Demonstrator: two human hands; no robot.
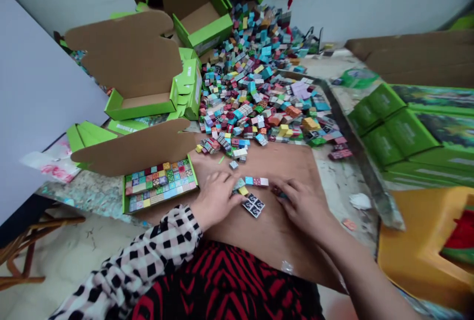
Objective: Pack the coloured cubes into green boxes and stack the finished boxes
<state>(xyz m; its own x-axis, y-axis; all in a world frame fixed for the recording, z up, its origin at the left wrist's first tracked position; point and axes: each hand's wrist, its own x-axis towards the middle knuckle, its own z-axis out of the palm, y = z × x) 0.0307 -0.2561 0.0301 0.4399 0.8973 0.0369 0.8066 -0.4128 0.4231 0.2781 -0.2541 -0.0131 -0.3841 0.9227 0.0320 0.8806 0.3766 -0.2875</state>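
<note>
My left hand [219, 198] rests on the brown cardboard sheet [285, 162], closed over small coloured blocks that show partly beyond its fingers. Beside its thumb lies a black-and-white patterned group of blocks [254, 205]. A short row of blue, red and pink blocks [256, 181] sits between my hands. At the right, my right hand [301, 206] has its fingers curled round a dark reddish block [278, 191], mostly hidden under the fingertips. An open green box [193, 172] left of my left hand holds rows of patterned blocks.
A large heap of mixed blocks [255, 83] spreads behind the cardboard. Open green boxes [144, 107] stand back left. Stacked green boxes [403, 132] lie at the right, beyond a metal edge strip [351, 152]. A yellow plastic object [411, 241] stands front right.
</note>
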